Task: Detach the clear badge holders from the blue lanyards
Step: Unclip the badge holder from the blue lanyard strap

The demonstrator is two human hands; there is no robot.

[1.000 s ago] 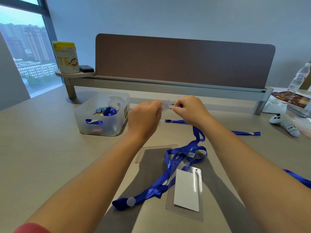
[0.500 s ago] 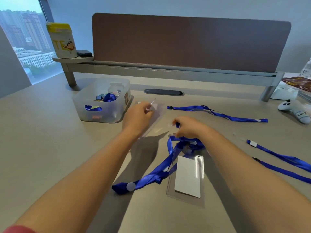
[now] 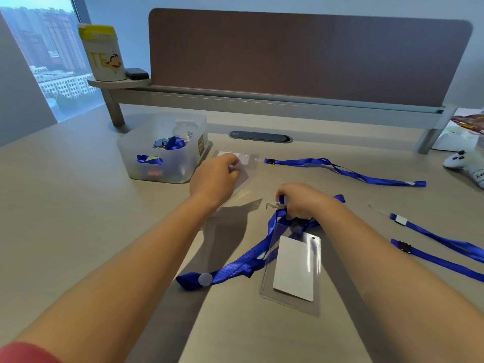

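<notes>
My left hand (image 3: pixel 213 179) holds an empty clear badge holder (image 3: pixel 245 169) low over the desk, just right of the plastic bin. My right hand (image 3: pixel 303 200) is closed on a blue lanyard (image 3: pixel 235 268) near its clip end, with the strap bunched below it. A second clear badge holder (image 3: pixel 293 268) with a white card inside lies on the desk over that lanyard, below my right hand. A loose blue lanyard (image 3: pixel 345 170) lies stretched out at the back. Two further blue lanyards (image 3: pixel 445 244) lie at the right edge.
A translucent plastic bin (image 3: pixel 162 153) with blue straps and small items stands at the back left. A brown desk divider (image 3: pixel 309 56) on a grey rail runs across the back. A yellow-lidded canister (image 3: pixel 102 53) sits on its shelf. A white game controller (image 3: pixel 466 163) lies far right.
Both hands came down from mid-air and parted. The left carried the detached clear holder left toward the bin; the right dropped to the desk onto the bunched lanyard.
</notes>
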